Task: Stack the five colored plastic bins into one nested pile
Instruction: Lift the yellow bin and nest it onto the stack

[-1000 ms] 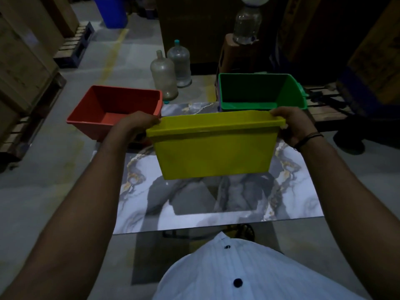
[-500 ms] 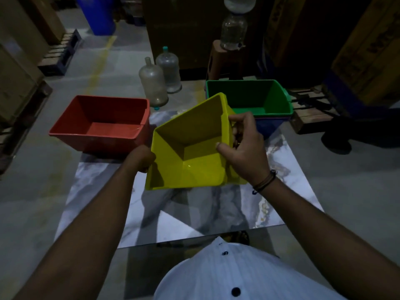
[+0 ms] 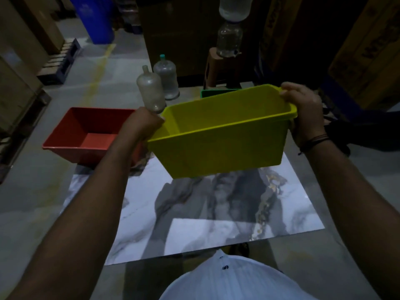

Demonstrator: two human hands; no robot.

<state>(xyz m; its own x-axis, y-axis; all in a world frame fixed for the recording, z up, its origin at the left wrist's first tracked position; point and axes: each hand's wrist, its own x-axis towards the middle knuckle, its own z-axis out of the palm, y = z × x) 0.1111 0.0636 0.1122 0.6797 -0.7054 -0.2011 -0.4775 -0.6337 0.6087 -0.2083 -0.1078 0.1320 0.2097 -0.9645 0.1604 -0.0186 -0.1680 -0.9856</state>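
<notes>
I have both arms stretched forward, my left hand (image 3: pixel 140 122) closed on the near-left end of the yellow bin (image 3: pixel 218 146), my right hand (image 3: pixel 305 111) curled over its far-right rim, dark bands at that wrist

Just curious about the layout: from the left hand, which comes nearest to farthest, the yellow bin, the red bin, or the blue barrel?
1. Yellow bin: gripped by the left hand.
2. Red bin: just left, on the table.
3. Blue barrel: far back on the floor.
</notes>
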